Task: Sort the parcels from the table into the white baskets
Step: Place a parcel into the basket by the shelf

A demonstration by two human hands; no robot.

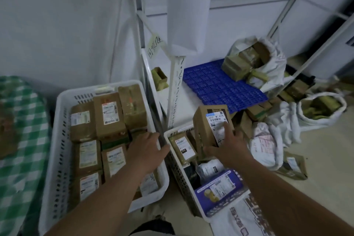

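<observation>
Two white baskets stand on the floor. The large left basket (pixel 57 140) is packed with several brown labelled parcels (pixel 110 115). The smaller right basket (pixel 179 180) holds a brown parcel (pixel 183 147), a grey bag and a blue box (pixel 218 188). My right hand (pixel 228 145) grips a brown cardboard parcel (pixel 210 120) with a white label, held upright over the right basket's far end. My left hand (pixel 146 149) lies flat with fingers spread on the parcels at the left basket's right edge, holding nothing.
A white metal shelf frame (pixel 175 86) rises behind the baskets, with a blue plastic pallet (pixel 220 86) on its low shelf. White sacks (pixel 268 59) full of parcels and loose boxes crowd the floor at right. A green checked cloth (pixel 21 140) covers the surface at left.
</observation>
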